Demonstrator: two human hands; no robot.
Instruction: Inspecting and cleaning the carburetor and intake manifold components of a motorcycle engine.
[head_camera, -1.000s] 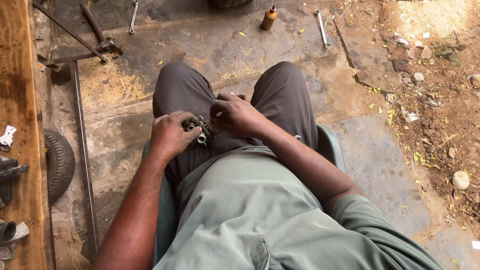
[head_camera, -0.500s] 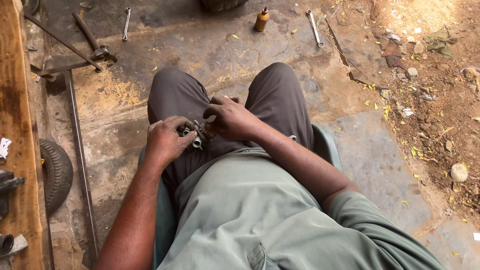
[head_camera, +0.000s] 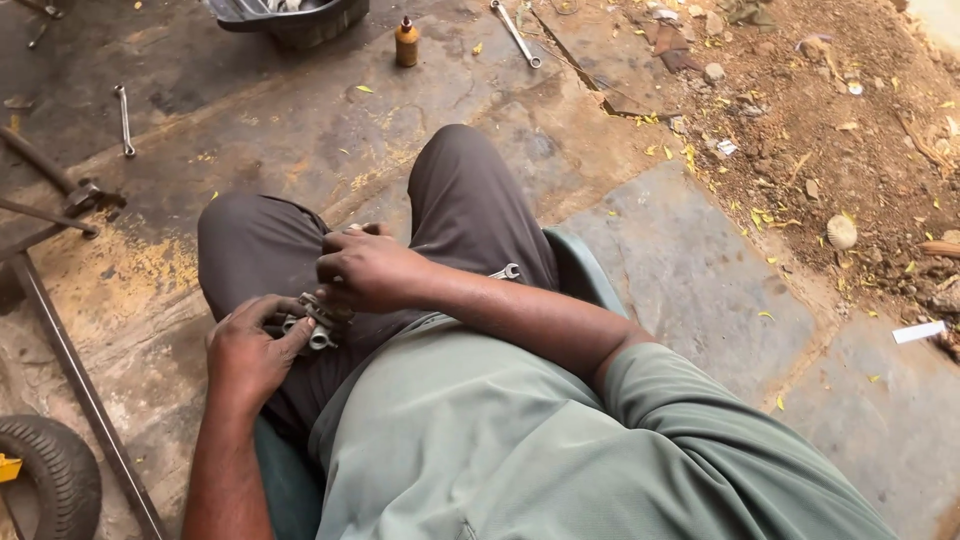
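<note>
Small grey metal part (head_camera: 318, 322), looking rigid and probably oily, being pinched between left hand (head_camera: 245, 355) and right hand (head_camera: 365, 270) fingers over lap.

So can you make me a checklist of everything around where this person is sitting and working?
Surface: stained concrete floor, dirt to the right.
Job's things: small metal part on the lap.
Clutter: wrench, second wrench, small bottle, dark tub, tyre, metal rod.
Hands: left hand and right hand both grip the part.
Cables: nothing seen.
Surroundings: green chair, stones, yellow leaves.
</note>
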